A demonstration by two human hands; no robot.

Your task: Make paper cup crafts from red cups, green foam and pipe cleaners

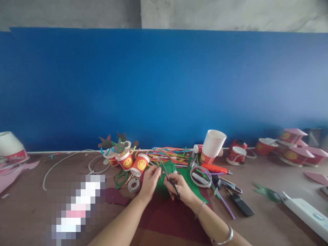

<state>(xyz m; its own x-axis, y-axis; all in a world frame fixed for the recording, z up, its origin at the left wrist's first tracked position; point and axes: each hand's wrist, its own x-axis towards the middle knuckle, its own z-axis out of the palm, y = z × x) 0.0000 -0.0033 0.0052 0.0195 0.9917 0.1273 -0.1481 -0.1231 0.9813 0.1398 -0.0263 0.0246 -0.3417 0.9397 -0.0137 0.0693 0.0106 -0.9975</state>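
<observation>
A: R hand [179,186], quick?
B: Fingers closed round the black-handled scissors [173,186]; blades angle up & away, tips close to the other hand.
A: L hand [151,177]?
B: Thumb & forefinger nearly together, right by the blades. Whether sth small's pinched btwn them, can't tell.
A: So scissors are where, exactly?
B: Btwn the two hands, over the green sheet [202,193], which spreads under & to R of them. Dark red sheet [164,222] lies nearer the wearer.
A: Around that?
B: L side: tape roll [130,186] just beside L forearm, tilted red-&-white cup [140,164] behind it. R side: white ring [203,185], orange cutter [212,168], then a black item [241,204], type unclear.
A: Further out?
B: Coloured strips [166,157] heaped beyond the hands; tall white cup stack [214,143] to their R. All on a brown table [28,212].
A: Bkgd?
B: Blue panel [153,85], full width, w/ grey wall [217,15] above.
</observation>
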